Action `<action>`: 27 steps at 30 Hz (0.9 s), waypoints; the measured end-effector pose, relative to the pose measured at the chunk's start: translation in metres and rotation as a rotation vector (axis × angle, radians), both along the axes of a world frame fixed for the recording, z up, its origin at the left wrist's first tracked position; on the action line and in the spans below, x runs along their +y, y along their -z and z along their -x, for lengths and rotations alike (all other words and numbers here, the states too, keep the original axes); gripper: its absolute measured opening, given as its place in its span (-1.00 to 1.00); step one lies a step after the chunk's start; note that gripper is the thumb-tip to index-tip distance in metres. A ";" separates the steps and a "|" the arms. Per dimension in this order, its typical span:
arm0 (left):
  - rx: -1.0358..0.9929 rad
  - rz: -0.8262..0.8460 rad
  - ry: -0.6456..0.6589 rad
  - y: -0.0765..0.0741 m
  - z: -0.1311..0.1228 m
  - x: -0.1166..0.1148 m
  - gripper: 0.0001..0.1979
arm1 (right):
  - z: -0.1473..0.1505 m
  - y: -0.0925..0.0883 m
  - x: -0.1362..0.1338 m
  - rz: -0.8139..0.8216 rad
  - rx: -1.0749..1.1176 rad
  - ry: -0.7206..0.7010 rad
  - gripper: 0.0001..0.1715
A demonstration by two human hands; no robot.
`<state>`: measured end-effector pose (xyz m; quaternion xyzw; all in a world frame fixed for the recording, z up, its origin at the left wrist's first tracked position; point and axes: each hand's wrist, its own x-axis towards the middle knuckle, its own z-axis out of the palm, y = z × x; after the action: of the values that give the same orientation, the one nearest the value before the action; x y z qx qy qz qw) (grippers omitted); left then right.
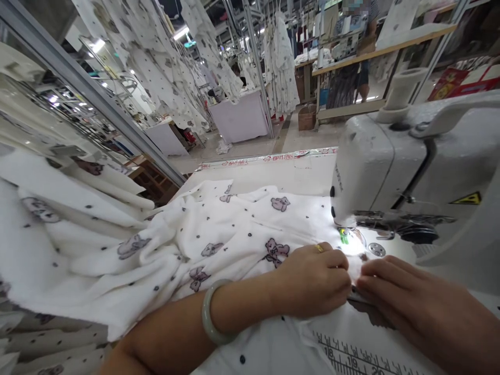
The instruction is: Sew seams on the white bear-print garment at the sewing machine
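Note:
A white fabric [219, 239] printed with pink bears and dark dots lies across the sewing table. My left hand [312, 278], with a ring and a pale green bangle on the wrist, is closed on the fabric's edge just in front of the lit needle area [349, 239]. My right hand [414, 302] lies beside it on the right, fingers pressed together on the same edge. The white sewing machine [390, 166] stands directly behind both hands.
More of the printed fabric is piled at the left [50, 229]. A ruler strip [351, 357] is printed on the table's front edge. Finished garments hang on racks [281, 67] across the aisle. A person [351, 62] stands at a far bench.

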<state>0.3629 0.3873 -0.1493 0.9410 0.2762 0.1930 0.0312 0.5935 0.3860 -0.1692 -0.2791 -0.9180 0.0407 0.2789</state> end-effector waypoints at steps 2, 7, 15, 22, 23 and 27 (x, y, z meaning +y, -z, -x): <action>-0.103 0.122 -0.059 0.003 -0.002 0.000 -0.78 | 0.002 0.003 -0.004 -0.009 -0.021 0.055 -0.53; -0.111 0.240 -0.143 0.003 -0.007 -0.002 -0.81 | 0.011 0.001 -0.006 0.204 0.003 0.209 -0.46; 0.119 0.088 -0.086 -0.001 0.001 -0.006 -0.81 | 0.014 -0.015 0.010 0.671 -0.098 0.270 -0.54; 0.094 -0.100 -0.066 0.005 0.002 -0.011 -0.74 | 0.007 -0.004 0.008 0.833 -0.049 0.244 -0.53; 0.096 -0.110 -0.061 0.005 0.001 -0.012 -0.76 | 0.005 -0.003 0.009 0.793 -0.044 0.233 -0.52; 0.112 -0.100 -0.039 0.003 0.003 -0.012 -0.82 | -0.007 -0.007 0.013 0.340 0.014 0.162 -0.48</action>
<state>0.3604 0.3750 -0.1522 0.9451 0.2859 0.1541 -0.0354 0.6001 0.3992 -0.1624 -0.3949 -0.8704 0.1746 0.2366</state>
